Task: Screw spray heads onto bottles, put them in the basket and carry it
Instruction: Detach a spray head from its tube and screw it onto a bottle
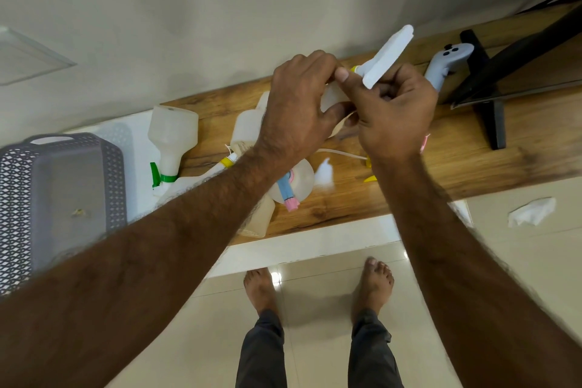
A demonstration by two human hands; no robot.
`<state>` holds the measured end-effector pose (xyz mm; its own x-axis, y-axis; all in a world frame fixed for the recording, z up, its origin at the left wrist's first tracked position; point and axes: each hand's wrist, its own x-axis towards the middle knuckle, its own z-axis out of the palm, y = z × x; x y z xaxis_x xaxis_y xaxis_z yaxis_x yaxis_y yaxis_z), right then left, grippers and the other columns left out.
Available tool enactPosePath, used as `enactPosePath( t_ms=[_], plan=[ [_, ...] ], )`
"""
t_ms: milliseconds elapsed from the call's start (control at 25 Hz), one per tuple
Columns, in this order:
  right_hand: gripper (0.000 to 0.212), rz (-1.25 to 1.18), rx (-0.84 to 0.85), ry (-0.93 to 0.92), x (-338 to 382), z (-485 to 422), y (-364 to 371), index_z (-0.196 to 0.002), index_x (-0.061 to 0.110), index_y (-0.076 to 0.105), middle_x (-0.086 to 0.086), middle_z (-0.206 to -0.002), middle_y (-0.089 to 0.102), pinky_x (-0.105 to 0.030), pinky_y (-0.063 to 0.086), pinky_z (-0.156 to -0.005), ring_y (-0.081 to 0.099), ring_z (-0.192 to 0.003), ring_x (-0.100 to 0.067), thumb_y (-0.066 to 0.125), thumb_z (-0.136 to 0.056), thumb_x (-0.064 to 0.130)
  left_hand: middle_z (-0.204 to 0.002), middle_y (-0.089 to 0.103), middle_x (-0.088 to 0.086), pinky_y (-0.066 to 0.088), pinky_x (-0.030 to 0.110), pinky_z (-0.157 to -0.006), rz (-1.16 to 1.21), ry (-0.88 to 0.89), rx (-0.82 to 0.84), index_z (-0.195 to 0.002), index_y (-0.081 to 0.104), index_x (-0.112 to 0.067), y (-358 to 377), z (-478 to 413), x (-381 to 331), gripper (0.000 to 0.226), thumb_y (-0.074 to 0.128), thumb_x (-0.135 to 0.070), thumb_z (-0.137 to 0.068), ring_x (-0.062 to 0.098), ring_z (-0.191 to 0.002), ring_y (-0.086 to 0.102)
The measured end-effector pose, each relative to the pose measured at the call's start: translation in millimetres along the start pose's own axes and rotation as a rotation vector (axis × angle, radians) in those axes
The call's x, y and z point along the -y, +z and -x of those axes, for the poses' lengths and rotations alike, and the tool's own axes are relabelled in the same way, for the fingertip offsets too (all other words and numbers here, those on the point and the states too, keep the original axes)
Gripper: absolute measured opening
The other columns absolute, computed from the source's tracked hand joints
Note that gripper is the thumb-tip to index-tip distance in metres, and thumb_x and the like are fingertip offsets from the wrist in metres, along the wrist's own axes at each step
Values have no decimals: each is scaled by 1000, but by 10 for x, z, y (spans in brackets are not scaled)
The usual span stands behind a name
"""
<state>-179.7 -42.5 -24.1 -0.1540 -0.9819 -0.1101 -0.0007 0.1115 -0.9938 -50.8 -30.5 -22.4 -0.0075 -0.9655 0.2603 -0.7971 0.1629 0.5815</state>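
My left hand (302, 104) wraps a translucent white bottle (333, 99), mostly hidden by both hands, held above the wooden shelf (456, 148). My right hand (393, 113) grips a white spray head (385, 57) with a yellow collar at the bottle's neck. The grey perforated basket (53, 198) stands at the left and holds only a small scrap. On the shelf lie a bottle with a green spray head (171, 142), a bottle with a blue and pink spray head (291, 184), further bottles (248, 129), and a loose yellow spray head (370, 172).
A grey game controller (447, 64) and a black monitor stand (485, 94) sit at the shelf's right end. A crumpled white tissue (532, 211) lies on the tiled floor. My bare feet (318, 287) stand below the shelf's front edge. A wall rises behind.
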Motion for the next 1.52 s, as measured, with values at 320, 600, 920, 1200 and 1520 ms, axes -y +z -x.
enactPosePath(
  t_ms=[320,600,920,1200,1520],
  plan=[
    [24,-56,120,-3,33,-6,-62,-96,2,71,-23,-73,61,-40,54,-51,60,-60,-31,84,-83,17,-87,65,1,47,45,-77,-1,-5,-4,-92,65,-8,-24,-12,12,26,73,-29,-79,25,-81,57],
    [28,100,91,-108,82,87,45,-101,18,68,-16,-80,64,-52,54,-56,58,-65,-42,84,-83,32,-91,68,-1,49,45,-79,2,-1,-48,-97,68,-11,-144,25,45,24,73,-25,-78,23,-83,60],
    [27,185,150,-260,440,161,222,-100,2,72,-27,-71,60,-53,51,-50,56,-60,-47,81,-87,24,-91,69,-2,48,40,-81,82,-44,-193,-99,69,-10,-426,94,-11,23,77,-23,-82,21,-84,61],
    [24,247,207,-385,872,509,675,-96,12,68,-10,-73,62,-32,50,-57,54,-62,-15,79,-86,31,-105,75,-3,51,46,-90,48,-117,-390,-115,73,-10,-981,344,-8,29,74,-21,-88,18,-96,68],
    [16,314,775,-339,751,1441,2019,-77,19,65,5,-69,52,-20,41,-61,47,-59,-5,79,-82,25,-125,74,3,56,40,-99,144,-383,-540,-135,65,-8,-2087,1618,923,44,62,-3,-91,18,-116,69]
  ],
)
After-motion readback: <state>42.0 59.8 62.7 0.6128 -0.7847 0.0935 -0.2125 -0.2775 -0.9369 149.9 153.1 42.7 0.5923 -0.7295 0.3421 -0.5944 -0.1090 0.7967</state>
